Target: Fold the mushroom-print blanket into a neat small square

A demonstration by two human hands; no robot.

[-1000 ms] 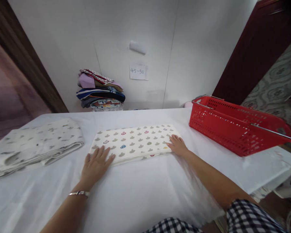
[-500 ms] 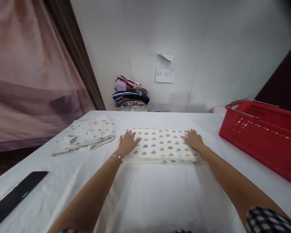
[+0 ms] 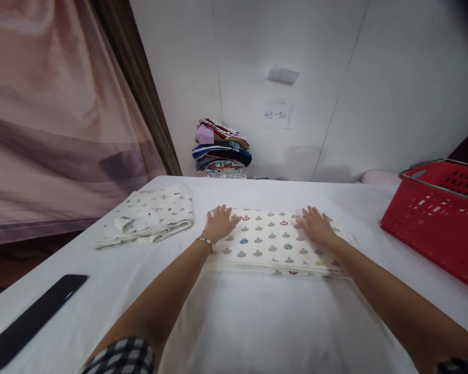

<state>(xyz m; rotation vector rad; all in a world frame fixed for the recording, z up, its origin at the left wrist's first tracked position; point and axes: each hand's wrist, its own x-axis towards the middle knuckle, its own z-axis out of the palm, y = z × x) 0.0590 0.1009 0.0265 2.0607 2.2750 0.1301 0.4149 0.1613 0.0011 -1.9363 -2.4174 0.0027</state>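
The mushroom cloth [image 3: 265, 241] looks matt and smooth; the other cloth [image 3: 164, 208] shares that dull finish, with creases. The film [image 3: 273, 311] in front is thin, see-through and looks like plastic. The counter [image 3: 101, 311] has a smooth white covering with a faint sheen. The phone [image 3: 35, 319] is black and glossy, with a bright glint. The basket [image 3: 432, 241] is smooth red plastic pierced with holes; its handle [image 3: 444, 189] is metal, as is the shiny bracelet [image 3: 206, 241]. The curtain [image 3: 42, 114] is satiny cloth, the sleeve [image 3: 120, 357] matt checked cloth. The sign [image 3: 278, 115] is paper, the wall [image 3: 253, 52] smooth and matt. The pile [image 3: 222, 150] is cloth.
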